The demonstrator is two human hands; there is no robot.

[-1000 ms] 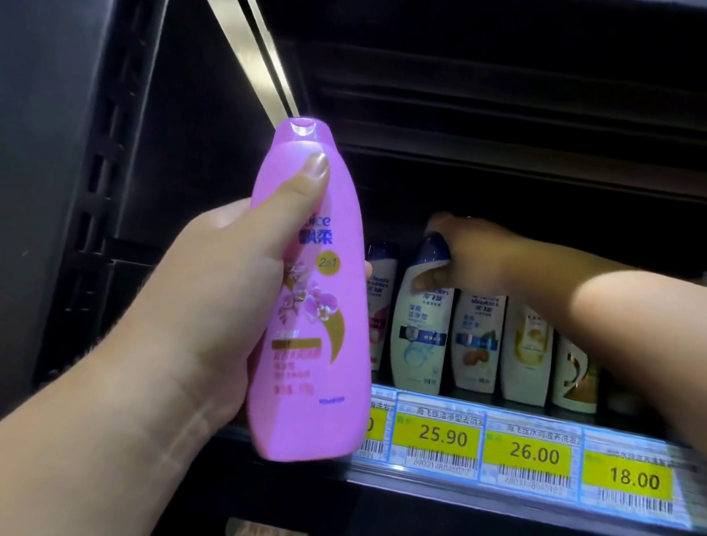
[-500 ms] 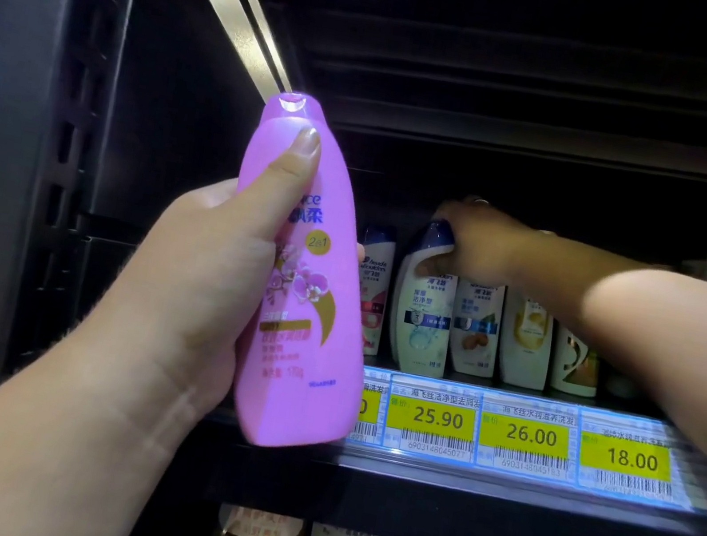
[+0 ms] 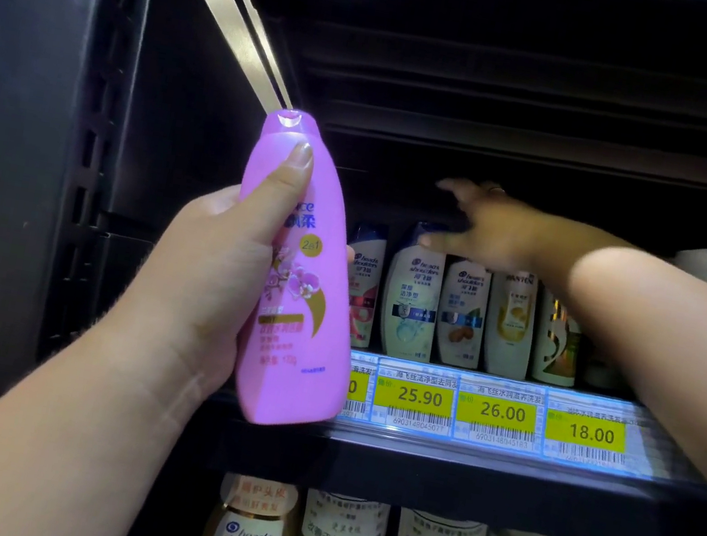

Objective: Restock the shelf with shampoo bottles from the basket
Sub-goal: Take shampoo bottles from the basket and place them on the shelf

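We are gripping the upright pink bottle with the fingers of our left hand, just left of the shelf row, right hand hovering spread and empty above.

A dark black side panel and slotted upright stand left; yellow price tags glow brightly.

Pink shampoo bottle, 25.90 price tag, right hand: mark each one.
pink shampoo bottle (image 3: 292, 398): head view, lower body.
25.90 price tag (image 3: 420, 397): head view, yellow field.
right hand (image 3: 493, 235): head view, hand's middle.
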